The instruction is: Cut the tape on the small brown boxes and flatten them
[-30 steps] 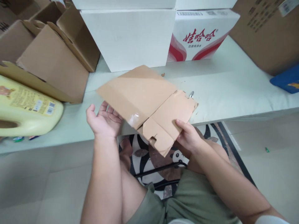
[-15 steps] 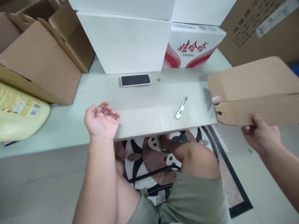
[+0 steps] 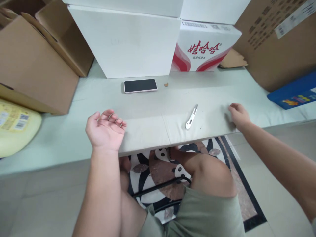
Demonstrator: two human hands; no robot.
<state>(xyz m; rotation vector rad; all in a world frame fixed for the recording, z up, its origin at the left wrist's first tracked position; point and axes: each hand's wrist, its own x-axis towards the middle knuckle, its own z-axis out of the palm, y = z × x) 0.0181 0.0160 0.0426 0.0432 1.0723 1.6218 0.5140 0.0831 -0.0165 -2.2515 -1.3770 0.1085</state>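
- Your left hand (image 3: 105,129) rests palm-up and empty, fingers curled.
- Your right hand (image 3: 238,115) lies loosely open on the counter (image 3: 148,112), a box cutter (image 3: 192,116) between both hands.

Two bare forearms, left hand (image 3: 105,130) with thin rings on three fingers, right hand (image 3: 239,115) ringless, olive-green cotton shorts (image 3: 197,214), bare knees.

Soft even daylight, sharp centre, wide-angle edge stretch.
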